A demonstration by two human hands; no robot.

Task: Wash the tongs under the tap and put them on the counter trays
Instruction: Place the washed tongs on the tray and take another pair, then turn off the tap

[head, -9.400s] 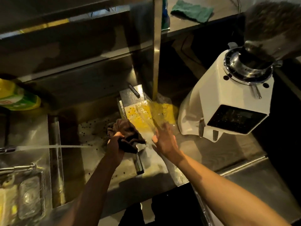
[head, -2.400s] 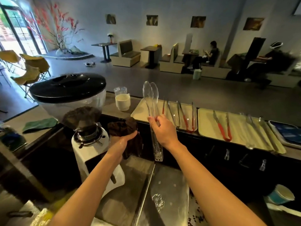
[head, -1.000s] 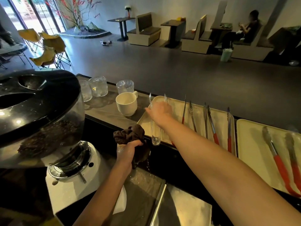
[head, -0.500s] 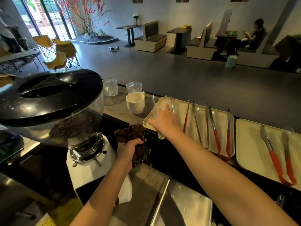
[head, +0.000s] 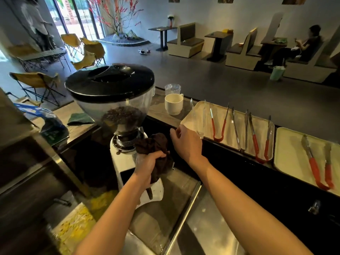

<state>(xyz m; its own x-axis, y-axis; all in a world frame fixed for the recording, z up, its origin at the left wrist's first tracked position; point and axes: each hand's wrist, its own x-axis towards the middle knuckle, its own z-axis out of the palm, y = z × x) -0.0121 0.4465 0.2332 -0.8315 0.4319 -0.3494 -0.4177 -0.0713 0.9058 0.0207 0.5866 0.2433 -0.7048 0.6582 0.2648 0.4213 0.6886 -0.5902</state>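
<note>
The clear plastic tongs lie at the left end of the left cream tray on the counter. My right hand hovers just below that tray's near edge, beside the tongs' hinge end, fingers loosely curled and holding nothing. My left hand grips a crumpled brown cloth in front of the grinder. On the same tray lie red-handled tongs, plain metal tongs and a second red-handled pair.
A second cream tray to the right holds red-handled tongs. A coffee grinder with a black lid stands left of my hands. A white mug and a glass sit left of the trays. Steel worktop lies below.
My right hand carried the clear tongs from the sink to the left tray, laid them down, let go and drew back toward me. The left hand kept hold of the cloth.
</note>
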